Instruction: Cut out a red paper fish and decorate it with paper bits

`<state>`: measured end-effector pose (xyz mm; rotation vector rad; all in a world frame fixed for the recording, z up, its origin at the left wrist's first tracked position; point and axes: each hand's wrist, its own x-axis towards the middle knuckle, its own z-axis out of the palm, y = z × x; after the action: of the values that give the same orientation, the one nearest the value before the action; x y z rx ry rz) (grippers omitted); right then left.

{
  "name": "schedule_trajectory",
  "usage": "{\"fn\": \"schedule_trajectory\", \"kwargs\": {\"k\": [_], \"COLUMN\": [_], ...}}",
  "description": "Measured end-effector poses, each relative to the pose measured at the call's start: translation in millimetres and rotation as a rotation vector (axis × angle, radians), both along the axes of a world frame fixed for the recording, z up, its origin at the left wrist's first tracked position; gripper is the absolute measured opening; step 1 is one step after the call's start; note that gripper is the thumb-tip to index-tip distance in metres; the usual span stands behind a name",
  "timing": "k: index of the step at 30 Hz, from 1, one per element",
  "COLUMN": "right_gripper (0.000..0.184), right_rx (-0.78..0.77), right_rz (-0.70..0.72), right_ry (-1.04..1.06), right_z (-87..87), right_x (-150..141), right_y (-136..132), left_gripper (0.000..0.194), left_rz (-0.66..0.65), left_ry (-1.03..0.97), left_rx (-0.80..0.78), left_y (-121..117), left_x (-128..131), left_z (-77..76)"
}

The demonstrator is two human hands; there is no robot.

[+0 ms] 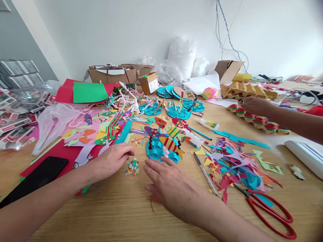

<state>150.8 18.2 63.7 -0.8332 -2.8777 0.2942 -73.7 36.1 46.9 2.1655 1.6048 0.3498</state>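
Note:
My left hand [109,162] is over the table, its fingers loosely curled beside a small pile of coloured paper bits [132,167]; nothing shows in it. My right hand [172,189] lies low and flat with fingers stretched, at the near edge of a blue paper base [163,155]. A bit of something red [156,199] peeks from under it, mostly hidden. On the base stand paper fish, among them a red-and-yellow striped fish [170,144] and a green-striped fish [175,131]. More paper fish [87,135] lie on coloured sheets to the left.
Red-handled scissors [271,213], a pen [205,173] and paper scraps [235,160] lie right. A black phone [33,180] is left. Another person's hand [255,106] touches a painted egg carton strip [260,122]. A glue bottle [208,124] and cardboard boxes [112,74] are farther back.

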Motion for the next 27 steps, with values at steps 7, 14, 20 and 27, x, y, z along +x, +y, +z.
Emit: {"fn": "schedule_trajectory", "kwargs": {"k": [7, 14, 20, 27], "right_gripper": [0.020, 0.017, 0.016, 0.016], "right_rx": [-0.023, -0.100, -0.072, -0.055], "right_rz": [-0.002, -0.048, -0.135, -0.149], "right_ry": [0.002, -0.079, -0.058, -0.183], "right_z": [-8.9, -1.9, -2.0, -2.7], "right_x": [24.1, 35.7, 50.1, 57.3], "right_y": [-12.0, -16.6, -15.3, -8.6], "left_gripper": [0.021, 0.021, 0.028, 0.036], "left_rz": [0.153, 0.186, 0.008, -0.047], "left_ry": [-0.446, -0.337, 0.155, 0.322], "left_rx": [-0.120, -0.048, 0.190, 0.282], "left_y": [-6.4, -9.9, -18.6, -49.7], "left_x": [14.7, 6.8, -8.6, -6.1], "left_z": [14.3, 19.0, -6.9, -34.8]}}
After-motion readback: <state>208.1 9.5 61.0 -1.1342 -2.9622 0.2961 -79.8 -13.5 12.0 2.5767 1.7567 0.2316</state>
